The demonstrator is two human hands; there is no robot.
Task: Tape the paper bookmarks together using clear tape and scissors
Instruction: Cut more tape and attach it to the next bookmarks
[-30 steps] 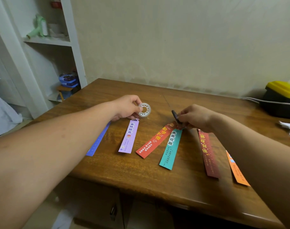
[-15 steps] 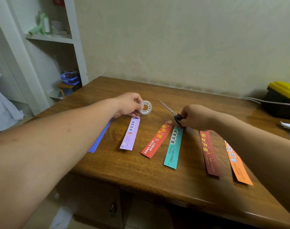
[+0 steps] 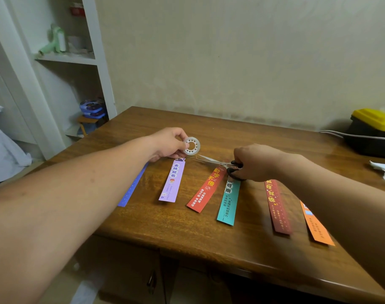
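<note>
Several paper bookmarks lie side by side on the wooden table: blue, purple, red, teal, dark red and orange. My left hand pinches a small roll of clear tape upright above the purple bookmark's top end. My right hand grips the black handles of the scissors. Their blades point left toward the tape roll, with the tips just below it.
A black box with a yellow lid and a white cable stand at the table's back right. Crumpled white paper lies at the right edge. White shelves stand to the left of the table.
My right hand has lifted the scissors and swung the blades left, down toward the tape roll. The left hand has kept the roll in nearly the same place.
</note>
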